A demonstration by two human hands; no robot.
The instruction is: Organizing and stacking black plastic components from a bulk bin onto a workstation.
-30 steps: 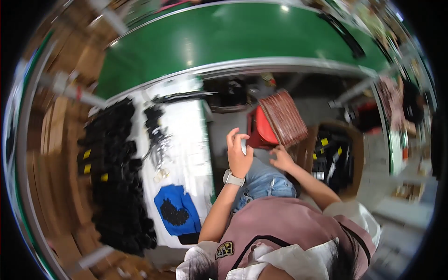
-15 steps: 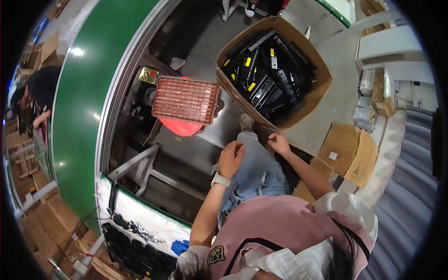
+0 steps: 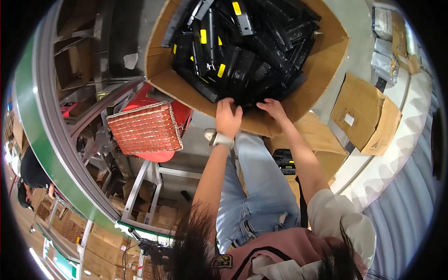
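A large open cardboard box holds a jumble of long black plastic parts, several with yellow tabs, that look like printer cartridges. Over the box's near rim reaches my left hand, a pale watch on its wrist. Its thumb stands apart from the fingers, whose tips are against or just above the nearest black parts. To its right, my right hand is also inside the near wall, fingers stretched toward the left. Neither hand grips a part.
A red stool with a woven red-brown cover stands left of the box. A second cardboard box sits near my right leg, a folded carton beyond it. The green-edged workbench runs along the left; another person is past it.
I have bent forward toward the big box, which now fills more of the view. Both hands have moved from in front of my legs to inside its near rim.
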